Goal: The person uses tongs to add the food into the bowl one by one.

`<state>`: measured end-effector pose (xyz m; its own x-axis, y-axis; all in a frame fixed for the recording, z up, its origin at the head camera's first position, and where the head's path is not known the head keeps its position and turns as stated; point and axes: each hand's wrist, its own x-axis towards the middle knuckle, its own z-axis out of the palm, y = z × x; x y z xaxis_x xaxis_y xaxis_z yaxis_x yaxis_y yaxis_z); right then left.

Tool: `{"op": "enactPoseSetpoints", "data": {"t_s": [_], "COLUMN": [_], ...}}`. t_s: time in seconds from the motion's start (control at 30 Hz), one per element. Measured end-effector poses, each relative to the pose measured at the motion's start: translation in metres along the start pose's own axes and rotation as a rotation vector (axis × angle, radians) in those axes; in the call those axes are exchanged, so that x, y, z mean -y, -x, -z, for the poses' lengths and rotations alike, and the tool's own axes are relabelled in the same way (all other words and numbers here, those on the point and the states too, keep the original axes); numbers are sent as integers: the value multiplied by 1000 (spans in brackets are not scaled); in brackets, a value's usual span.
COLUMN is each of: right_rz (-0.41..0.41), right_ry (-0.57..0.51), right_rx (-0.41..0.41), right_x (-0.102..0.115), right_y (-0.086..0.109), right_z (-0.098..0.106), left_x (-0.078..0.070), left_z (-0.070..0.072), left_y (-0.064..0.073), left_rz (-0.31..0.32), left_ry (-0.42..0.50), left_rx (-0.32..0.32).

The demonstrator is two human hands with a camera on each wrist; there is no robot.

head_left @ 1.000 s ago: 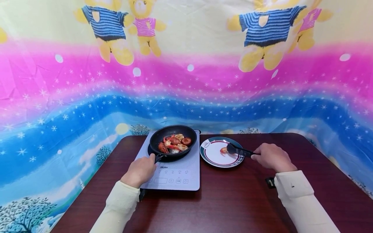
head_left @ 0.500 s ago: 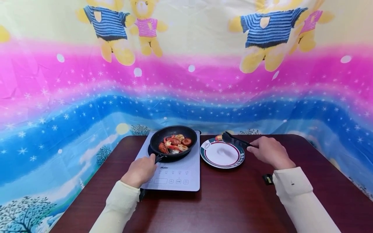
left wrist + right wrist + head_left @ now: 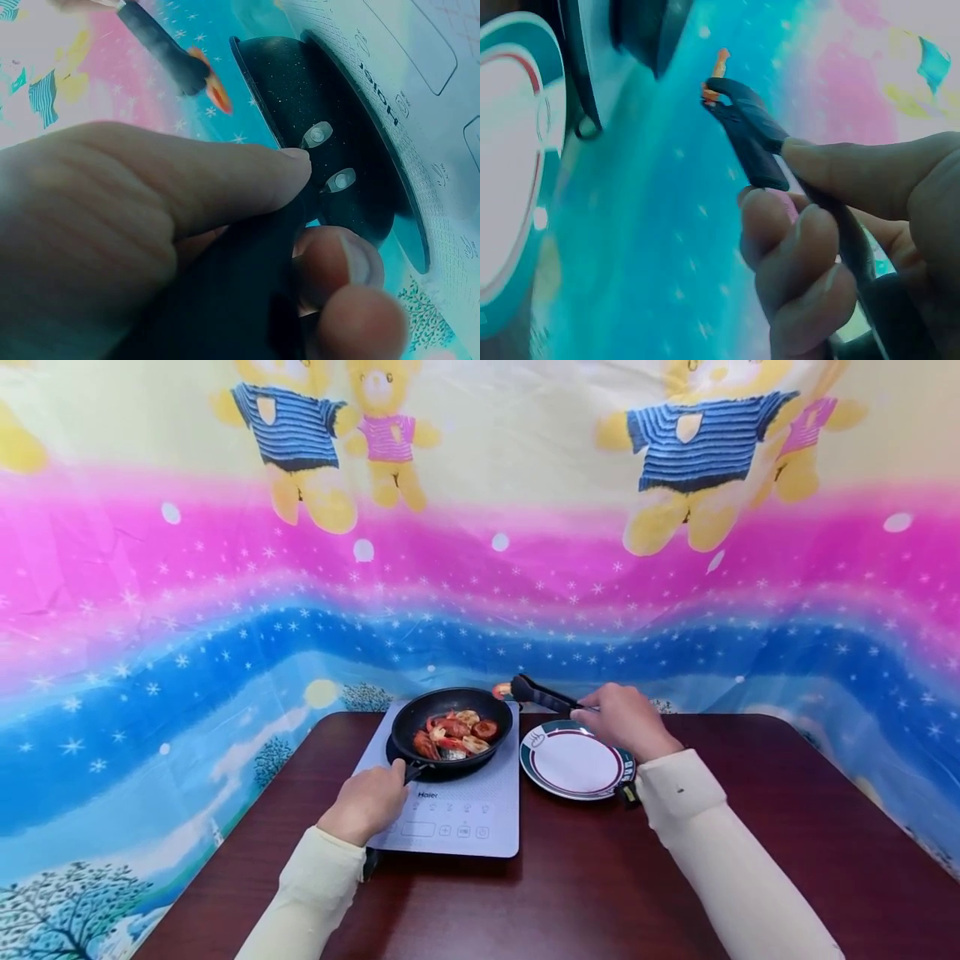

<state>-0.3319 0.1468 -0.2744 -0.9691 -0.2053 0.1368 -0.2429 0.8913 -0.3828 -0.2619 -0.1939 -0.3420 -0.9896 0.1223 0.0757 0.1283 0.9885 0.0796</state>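
Note:
My left hand [image 3: 367,802] grips the handle [image 3: 225,292] of a black frying pan [image 3: 411,717], thumb along the top and fingers curled below. The pan sits on a white induction cooker [image 3: 491,843] and holds reddish shellfish and browned slices [image 3: 453,727]. In my right hand [image 3: 628,720] are black tongs [image 3: 551,696], squeezed between thumb and fingers. Their tips pinch an orange-red piece that looks like a shrimp [image 3: 720,66]. In the head view this piece is raised at the pan's right rim. A white plate [image 3: 573,764] with a green and red border lies below the right hand, bare.
A dark wooden table [image 3: 585,877] carries the cooker and the plate side by side. Behind it hangs a colourful printed cloth [image 3: 495,593] with bears and snowflakes, close to the table's back edge.
My right hand has lifted the shrimp off the plate with the tongs and carried it up and left to the pan's right rim. My left hand stays on the pan handle.

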Motion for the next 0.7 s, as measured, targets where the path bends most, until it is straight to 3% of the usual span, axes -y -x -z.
{"op": "enactPoseSetpoints", "data": {"t_s": [0.37,0.7], "right_rz": [38,44], "right_ry": [-6,-1], "right_rx": [56,58], "right_x": [38,55], "right_y": [-34,-40], "right_z": [-39,-46], "left_x": [-1,-1], "left_z": [0,1], "left_y": [1,2], "left_rz": [-7,-4], "left_ry": [8,1], "left_rx": [-5,-5]}}
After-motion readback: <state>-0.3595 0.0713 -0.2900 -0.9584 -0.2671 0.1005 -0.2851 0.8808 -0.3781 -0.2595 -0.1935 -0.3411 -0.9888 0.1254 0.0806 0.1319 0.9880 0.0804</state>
